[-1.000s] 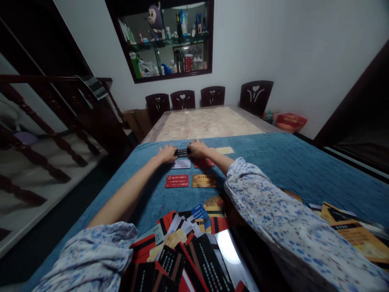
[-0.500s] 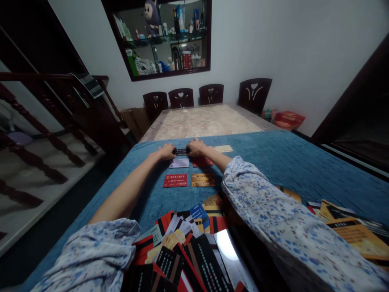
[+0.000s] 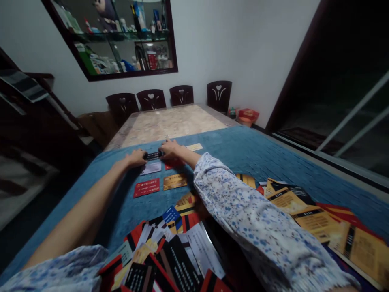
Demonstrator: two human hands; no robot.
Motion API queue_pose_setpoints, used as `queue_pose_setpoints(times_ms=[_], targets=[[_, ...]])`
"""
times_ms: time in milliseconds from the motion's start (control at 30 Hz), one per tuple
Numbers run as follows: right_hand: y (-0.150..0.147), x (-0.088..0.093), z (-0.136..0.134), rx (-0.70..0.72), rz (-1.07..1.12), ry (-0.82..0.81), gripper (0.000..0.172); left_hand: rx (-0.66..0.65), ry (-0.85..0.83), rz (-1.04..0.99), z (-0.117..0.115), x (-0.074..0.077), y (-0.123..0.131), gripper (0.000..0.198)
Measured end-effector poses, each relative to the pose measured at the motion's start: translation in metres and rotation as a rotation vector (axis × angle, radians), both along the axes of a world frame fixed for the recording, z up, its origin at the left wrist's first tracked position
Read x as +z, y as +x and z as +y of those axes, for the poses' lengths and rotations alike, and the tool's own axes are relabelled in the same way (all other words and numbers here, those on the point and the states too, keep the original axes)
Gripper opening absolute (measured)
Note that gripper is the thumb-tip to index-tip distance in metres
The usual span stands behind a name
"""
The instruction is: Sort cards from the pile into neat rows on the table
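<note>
Both arms reach far forward over a blue cloth (image 3: pixel 258 154). My left hand (image 3: pixel 135 157) and my right hand (image 3: pixel 170 149) pinch the two ends of a black card (image 3: pixel 152 155) at the far edge of the cloth. Below it lie a pale card (image 3: pixel 151 168) and a red card (image 3: pixel 172 164), partly under my right hand. Nearer me sit a red card (image 3: pixel 146 187) and a gold card (image 3: pixel 175 181) side by side. A cream card (image 3: pixel 195 147) lies just right of my right hand.
A heap of mixed cards (image 3: pixel 170 251) lies close to me, with more gold and black cards (image 3: pixel 313 211) spread at the right. Beyond the cloth is the bare marble tabletop (image 3: pixel 167 123), several dark chairs (image 3: pixel 180 95) and a wall cabinet (image 3: pixel 121 36).
The view has swung to the right, so everything sits further left in frame. Both hands stay on the black card at the same spot on the cloth.
</note>
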State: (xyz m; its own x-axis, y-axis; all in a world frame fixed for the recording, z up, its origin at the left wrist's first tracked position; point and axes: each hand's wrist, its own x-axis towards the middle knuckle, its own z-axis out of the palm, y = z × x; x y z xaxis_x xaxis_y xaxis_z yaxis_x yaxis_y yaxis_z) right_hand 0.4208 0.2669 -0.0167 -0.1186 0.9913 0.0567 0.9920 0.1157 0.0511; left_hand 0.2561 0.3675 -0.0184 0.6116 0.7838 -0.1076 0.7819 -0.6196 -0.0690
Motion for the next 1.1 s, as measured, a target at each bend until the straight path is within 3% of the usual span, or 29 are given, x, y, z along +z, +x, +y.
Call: queue_pose_setpoints(times_ms=[300,567,767,1100], targets=[[0.036,0.022,-0.04,0.023,0.009,0.053,0.037,0.011,0.028,-0.02,-0.002,0.006,-0.001,0.058],[0.062,0.038,-0.087,-0.011,0.034,0.111,0.027,-0.068,0.186,-0.135,-0.021,0.016,0.006,0.053],[0.072,0.041,-0.115,-0.017,0.028,0.165,0.024,-0.195,0.254,-0.274,-0.055,0.018,0.022,0.038],[0.091,0.035,-0.172,-0.027,0.036,0.228,0.022,-0.448,0.244,-0.471,-0.133,0.011,0.058,0.019]])
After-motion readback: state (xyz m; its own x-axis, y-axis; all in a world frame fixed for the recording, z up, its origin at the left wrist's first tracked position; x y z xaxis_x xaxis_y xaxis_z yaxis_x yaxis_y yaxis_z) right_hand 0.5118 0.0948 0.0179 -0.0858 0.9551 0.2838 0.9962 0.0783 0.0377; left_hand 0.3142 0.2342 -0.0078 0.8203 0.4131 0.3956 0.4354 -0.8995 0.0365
